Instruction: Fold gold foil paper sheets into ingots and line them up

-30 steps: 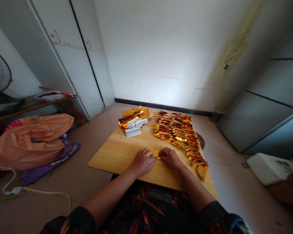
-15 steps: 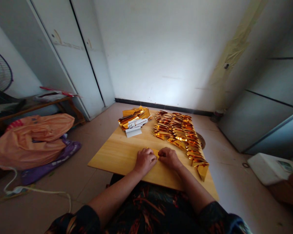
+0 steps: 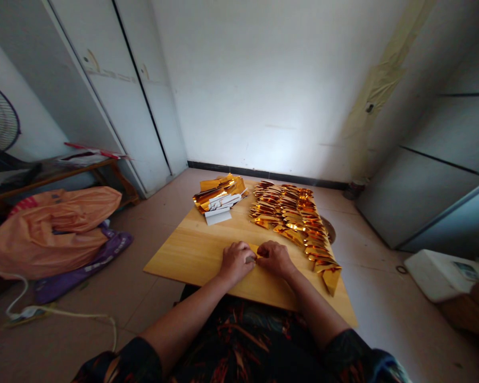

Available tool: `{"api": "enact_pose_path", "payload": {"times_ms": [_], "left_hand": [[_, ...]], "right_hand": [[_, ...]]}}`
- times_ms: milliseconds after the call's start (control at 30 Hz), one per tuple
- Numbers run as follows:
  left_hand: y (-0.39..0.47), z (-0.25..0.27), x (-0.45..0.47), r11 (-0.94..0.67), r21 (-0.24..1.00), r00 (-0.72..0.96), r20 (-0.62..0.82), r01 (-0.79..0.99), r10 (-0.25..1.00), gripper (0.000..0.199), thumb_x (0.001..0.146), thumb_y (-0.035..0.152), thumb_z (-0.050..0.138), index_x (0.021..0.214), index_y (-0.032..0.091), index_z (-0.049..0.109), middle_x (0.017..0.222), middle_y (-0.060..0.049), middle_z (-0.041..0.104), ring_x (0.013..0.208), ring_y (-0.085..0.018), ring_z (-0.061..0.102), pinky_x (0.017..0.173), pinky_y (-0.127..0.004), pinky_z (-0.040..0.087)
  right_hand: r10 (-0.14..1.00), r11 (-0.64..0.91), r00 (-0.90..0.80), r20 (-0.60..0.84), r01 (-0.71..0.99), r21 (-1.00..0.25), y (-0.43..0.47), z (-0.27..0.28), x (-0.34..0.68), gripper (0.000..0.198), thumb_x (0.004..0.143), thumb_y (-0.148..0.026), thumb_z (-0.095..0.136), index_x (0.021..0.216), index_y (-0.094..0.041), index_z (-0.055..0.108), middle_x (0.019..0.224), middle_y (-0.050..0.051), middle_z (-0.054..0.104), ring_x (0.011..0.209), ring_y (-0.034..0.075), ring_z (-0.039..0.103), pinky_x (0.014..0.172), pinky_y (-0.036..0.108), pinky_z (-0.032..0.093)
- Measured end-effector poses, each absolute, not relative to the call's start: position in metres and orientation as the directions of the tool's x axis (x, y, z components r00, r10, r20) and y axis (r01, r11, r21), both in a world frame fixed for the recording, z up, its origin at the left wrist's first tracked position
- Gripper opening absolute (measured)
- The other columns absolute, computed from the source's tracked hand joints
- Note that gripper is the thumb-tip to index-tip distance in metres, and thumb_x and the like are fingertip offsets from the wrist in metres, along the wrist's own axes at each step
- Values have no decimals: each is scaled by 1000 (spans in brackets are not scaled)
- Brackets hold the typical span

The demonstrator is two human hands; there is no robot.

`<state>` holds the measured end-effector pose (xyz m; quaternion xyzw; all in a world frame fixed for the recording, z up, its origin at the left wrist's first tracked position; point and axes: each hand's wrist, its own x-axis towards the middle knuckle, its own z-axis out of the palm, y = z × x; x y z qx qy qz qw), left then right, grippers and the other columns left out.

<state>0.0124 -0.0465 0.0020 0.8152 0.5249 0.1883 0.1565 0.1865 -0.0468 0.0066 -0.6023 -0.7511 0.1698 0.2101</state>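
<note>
Curled left hand point(image 3: 237, 261) tighter since a second ago, beside right hand point(image 3: 277, 259) | pinching foil point(image 3: 254, 248) with both, closed narrow | on table point(image 3: 183, 254), inward of near edge, between corners | likely light, thin, slick, easily creased | best taken by edges, with fingertips, lightly

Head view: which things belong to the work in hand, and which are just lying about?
In the work, as it looks:
- gold piece at the fingers of the left hand and right hand
- folded gold pieces
- loose gold sheets
- white slips
- wooden board

Apparently just lying about:
- orange bundle
- purple bag
- white cord
- white box
</note>
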Motion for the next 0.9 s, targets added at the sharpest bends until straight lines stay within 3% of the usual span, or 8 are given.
{"api": "enact_pose_path", "payload": {"times_ms": [167, 367, 600, 767, 900], "left_hand": [[-44, 4, 12, -381, 471, 384, 94, 796, 918, 16, 73, 28, 70, 88, 31, 72, 106, 0, 63, 105, -22, 54, 89, -37, 39], [-45, 5, 11, -403, 443, 400, 106, 801, 910, 17, 74, 29, 68, 90, 32, 72, 105, 0, 62, 105, -22, 54, 89, -36, 38], [-47, 10, 7, -514, 264, 473, 205, 816, 857, 23, 81, 17, 57, 94, 31, 69, 110, -2, 61, 104, -22, 51, 86, -40, 35], [-48, 16, 0, -589, 147, 543, 261, 795, 798, 22, 86, 18, 52, 95, 28, 70, 123, -5, 57, 111, -25, 46, 90, -44, 31], [-46, 17, -4, -579, 160, 534, 252, 800, 807, 20, 88, 24, 53, 98, 30, 70, 117, -4, 61, 108, -24, 48, 91, -44, 31]], "right_hand": [[980, 199, -176, 92, 857, -476, -49, 11, 183, 13, 67, -23, 65, 79, -20, 67, 81, 1, 66, 76, 15, 56, 69, 26, 34], [972, 229, -220, 81, 820, -524, -45, 8, 191, 24, 70, -9, 56, 86, -21, 69, 86, 1, 67, 80, 15, 58, 72, 24, 38], [935, 355, -331, 131, 849, -390, -60, 12, 190, 27, 79, -9, 52, 93, -23, 72, 106, 7, 62, 98, 19, 53, 80, 29, 39], [916, 391, -396, 60, 852, -348, -73, 27, 179, 22, 85, -16, 54, 97, -25, 70, 106, 6, 63, 100, 20, 52, 81, 31, 37], [896, 438, -437, 79, 836, -330, -70, 21, 174, 19, 87, -18, 54, 93, -25, 71, 98, 5, 64, 94, 19, 53, 78, 30, 38]]}}
